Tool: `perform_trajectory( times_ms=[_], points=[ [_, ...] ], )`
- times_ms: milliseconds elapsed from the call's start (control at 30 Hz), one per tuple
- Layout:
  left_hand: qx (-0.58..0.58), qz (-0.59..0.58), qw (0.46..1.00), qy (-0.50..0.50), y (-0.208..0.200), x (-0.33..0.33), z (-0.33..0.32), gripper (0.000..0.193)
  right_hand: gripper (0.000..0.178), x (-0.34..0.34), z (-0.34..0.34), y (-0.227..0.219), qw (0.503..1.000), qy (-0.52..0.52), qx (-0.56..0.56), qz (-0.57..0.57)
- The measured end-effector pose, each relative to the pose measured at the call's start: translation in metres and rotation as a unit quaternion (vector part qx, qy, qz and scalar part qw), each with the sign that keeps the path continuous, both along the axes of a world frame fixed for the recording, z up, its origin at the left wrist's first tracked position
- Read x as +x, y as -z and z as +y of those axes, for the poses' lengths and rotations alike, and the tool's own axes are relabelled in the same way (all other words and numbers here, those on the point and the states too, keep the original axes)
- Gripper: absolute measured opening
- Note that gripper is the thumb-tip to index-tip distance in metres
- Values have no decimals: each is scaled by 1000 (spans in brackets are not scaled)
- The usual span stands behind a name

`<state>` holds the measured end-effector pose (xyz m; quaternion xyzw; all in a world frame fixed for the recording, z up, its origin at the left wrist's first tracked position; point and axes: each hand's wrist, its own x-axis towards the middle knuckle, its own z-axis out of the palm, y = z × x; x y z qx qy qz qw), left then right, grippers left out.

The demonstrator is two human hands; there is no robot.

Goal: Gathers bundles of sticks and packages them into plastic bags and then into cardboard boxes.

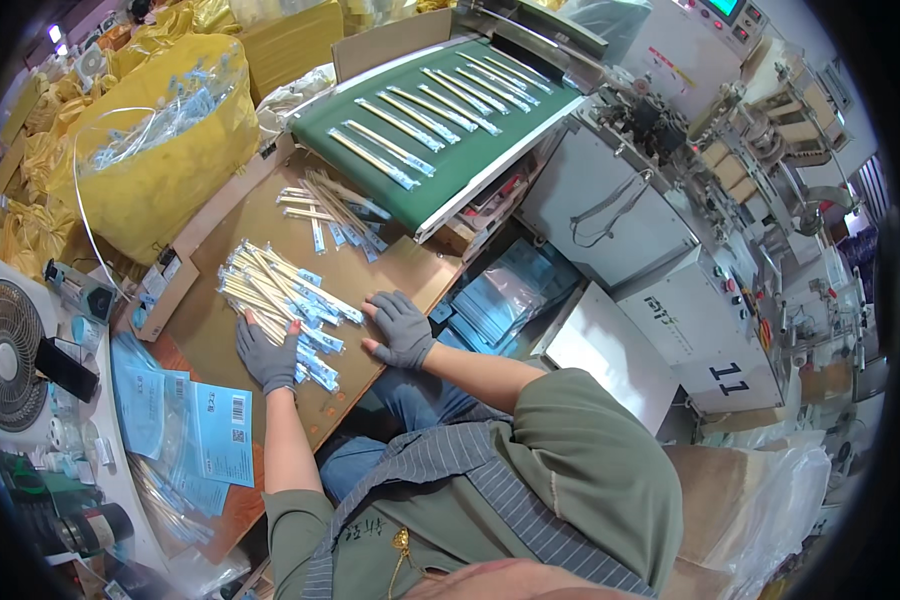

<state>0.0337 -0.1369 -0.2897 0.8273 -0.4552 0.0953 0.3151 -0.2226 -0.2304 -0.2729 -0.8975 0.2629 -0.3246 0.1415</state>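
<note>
Lying loose on the brown counter (205, 330), clock centred on it: one pile of wrapped chopsticks (270, 285), clear sleeves with blue ends, mostly pointing to four o'clock, several crossed.

Left hand (267, 350), grey half-finger glove: at six o'clock, fingers spread and unclosed against the pile's near edge.

Right hand (400, 330), matching glove: near three to four o'clock, fingers loosely bent, gripping nothing visible; whether they touch the nearest sleeve, cannot tell.

Smaller heap (335, 212), same kind: one o'clock, just apart.

Green conveyor belt (440, 195): beyond that heap, carrying spaced packets.

Yellow sack (160, 205): eleven o'clock, filled with packets.

Blue printed pouches (225, 440): seven o'clock.

Hazards, as judged: packets could slide over the counter edge at five o'clock if pushed unevenly; crossed sticks could snag and crumple sleeves if squeezed; the two heaps could merge if the pile spreads toward one o'clock.
</note>
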Motion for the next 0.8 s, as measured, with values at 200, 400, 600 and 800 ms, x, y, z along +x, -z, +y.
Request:
perform_trajectory(
  times_ms=[200, 400, 600, 800],
  points=[
    [3, 9, 1000, -3, -3, -1, 0, 95, 57, 0, -1, -2, 1000, -5, 7, 2],
    [15, 14, 1000, -3, -5, -4, 0, 94, 55, -2, -1, -1, 1000, -11, 13, -9],
    [29, 38, 999, -1, -6, -1, 4, 92, 52, -3, -2, 1, 999, -21, 15, -27],
    [33, 39, 999, 15, -7, -2, -1, 91, 50, -6, -10, 6, 996, -59, 56, -44]
  ],
)
